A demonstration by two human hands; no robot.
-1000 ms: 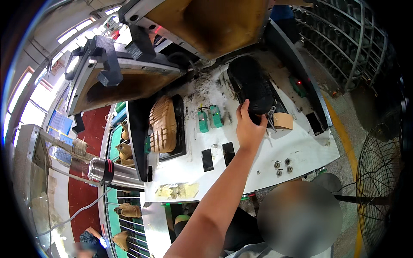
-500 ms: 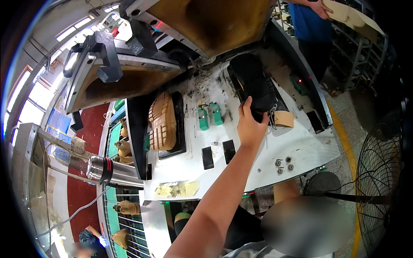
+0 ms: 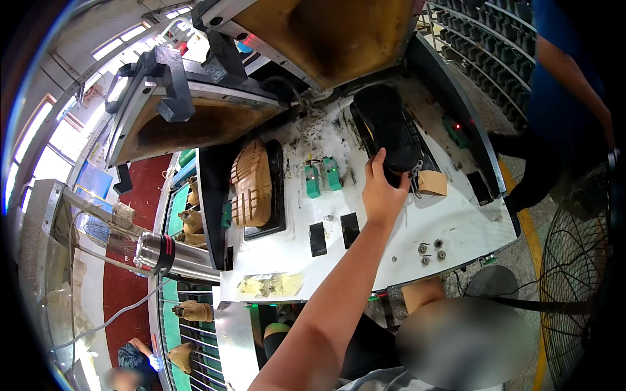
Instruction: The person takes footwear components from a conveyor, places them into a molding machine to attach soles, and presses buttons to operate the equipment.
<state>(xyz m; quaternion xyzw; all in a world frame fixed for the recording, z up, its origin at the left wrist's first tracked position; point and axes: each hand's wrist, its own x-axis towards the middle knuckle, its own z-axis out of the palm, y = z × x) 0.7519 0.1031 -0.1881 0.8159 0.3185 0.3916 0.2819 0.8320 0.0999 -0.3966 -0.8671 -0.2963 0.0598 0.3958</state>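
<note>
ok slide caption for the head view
Left hand at the near end of a black shoe-shaped piece, a tan ridged shoe sole to its left.

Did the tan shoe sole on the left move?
No. The tan sole sits at the same spot on its black plate, left of the green boxes.

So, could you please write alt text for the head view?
Left hand touching the near end of a black shoe-shaped piece on a white worktop; a tan sole is farther left, and someone in blue is at right.
</note>
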